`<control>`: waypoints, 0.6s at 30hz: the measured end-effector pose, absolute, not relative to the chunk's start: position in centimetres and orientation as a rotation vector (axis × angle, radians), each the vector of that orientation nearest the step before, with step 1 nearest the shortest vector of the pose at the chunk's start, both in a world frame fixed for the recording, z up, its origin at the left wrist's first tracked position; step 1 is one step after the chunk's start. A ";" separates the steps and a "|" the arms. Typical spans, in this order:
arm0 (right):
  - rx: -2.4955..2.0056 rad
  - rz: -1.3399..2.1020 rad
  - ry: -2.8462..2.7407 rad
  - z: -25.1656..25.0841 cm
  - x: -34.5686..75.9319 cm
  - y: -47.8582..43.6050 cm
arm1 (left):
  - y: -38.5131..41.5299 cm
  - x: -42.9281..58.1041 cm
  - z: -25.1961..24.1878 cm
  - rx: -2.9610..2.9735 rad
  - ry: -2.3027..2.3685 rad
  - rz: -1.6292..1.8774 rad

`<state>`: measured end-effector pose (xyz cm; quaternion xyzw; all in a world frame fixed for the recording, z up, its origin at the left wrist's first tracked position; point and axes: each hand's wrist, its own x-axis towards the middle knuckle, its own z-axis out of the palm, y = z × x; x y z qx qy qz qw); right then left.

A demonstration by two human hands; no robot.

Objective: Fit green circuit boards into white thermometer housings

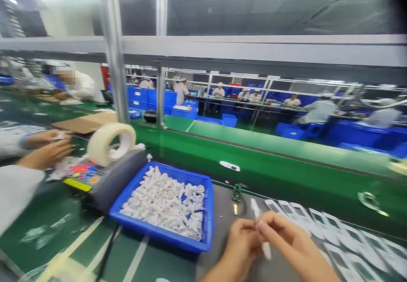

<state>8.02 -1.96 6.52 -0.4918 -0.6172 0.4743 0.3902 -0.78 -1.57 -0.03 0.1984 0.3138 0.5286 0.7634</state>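
Note:
A slim white plastic casing [255, 209], tilted and pointed at its upper end, is held between my two hands. My left hand [241, 244] grips it from the left with bent fingers. The thumb and fingers of my right hand [284, 236] pinch its middle from the other side. Just beyond them, a small green circuit board [237, 192] lies on the grey mat [221, 210]. Rows of white casings with display windows [338, 231] spread out to the right of my right hand. To the left, a blue tray [208, 227] holds many small white plastic parts [162, 201].
Left of the tray are a dark device with coloured buttons [114, 178] and a large tape roll [95, 146]. A co-worker's hands [47, 148] work at far left. A white piece [229, 166] rests on the green belt [286, 171] ahead. A metal post [114, 53] rises there.

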 end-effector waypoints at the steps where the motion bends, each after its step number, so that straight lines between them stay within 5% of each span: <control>1: -1.299 1.094 -1.469 5.7 9.6 -1.6 | -1.5 -0.7 0.2 0.448 0.667 1.141; 18: -1.207 1.261 -1.017 3.0 12.4 -1.6 | -1.0 0.4 0.1 0.721 0.696 1.028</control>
